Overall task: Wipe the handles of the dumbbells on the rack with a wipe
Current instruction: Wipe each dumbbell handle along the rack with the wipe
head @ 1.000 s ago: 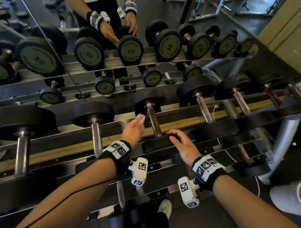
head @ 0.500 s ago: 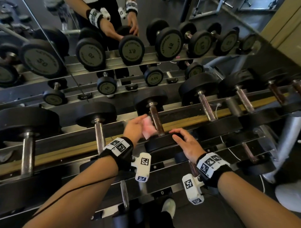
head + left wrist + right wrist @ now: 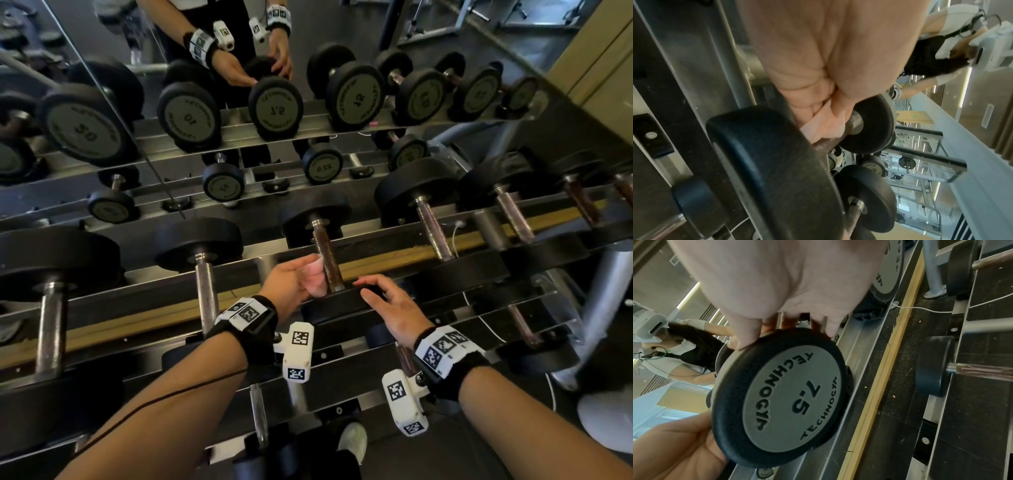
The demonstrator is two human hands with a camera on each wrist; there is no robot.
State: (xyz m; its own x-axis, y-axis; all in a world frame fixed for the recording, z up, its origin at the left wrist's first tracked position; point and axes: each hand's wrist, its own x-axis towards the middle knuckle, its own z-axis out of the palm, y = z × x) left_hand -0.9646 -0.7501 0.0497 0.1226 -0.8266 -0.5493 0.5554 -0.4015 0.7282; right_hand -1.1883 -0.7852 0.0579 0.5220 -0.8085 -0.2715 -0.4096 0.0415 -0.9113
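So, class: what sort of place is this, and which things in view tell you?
Most likely a gym's free-weights area: a tiered rack of black dumbbells, a wall mirror behind it, and exercise machine frames beyond.

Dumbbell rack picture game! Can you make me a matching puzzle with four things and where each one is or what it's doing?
Things:
1. wipe
2. right hand
3. left hand
4. brown handle

Places or states:
A. rests on the near black end of the 7.5 dumbbell
B. holds the wipe
C. pale, pressed against the brown handle
D. runs between two black ends, right of the wipe in the head view

Pairs: 1-C, 2-A, 3-B, 4-D
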